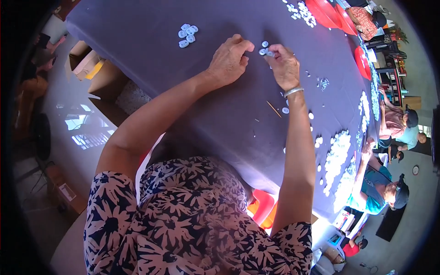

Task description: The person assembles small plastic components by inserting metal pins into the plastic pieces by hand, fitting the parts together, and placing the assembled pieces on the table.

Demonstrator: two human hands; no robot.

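Note:
Over the dark cloth-covered table, my right hand pinches a small white plastic piece between thumb and fingertips. Right beside it lie two loose round white pieces, each with a darker centre. To the left, my left hand is closed, its fingers curled in; whatever they hold, if anything, is hidden. Farther left on the cloth rests a small cluster of similar white pieces. A thin wooden stick lies left of my right forearm, near another round white piece.
Large heaps of white pieces spread along the table's right side. Small pins lie scattered right of my wrist. Red basins stand at the far right. An open cardboard box sits below the left table edge. Several people work along the right.

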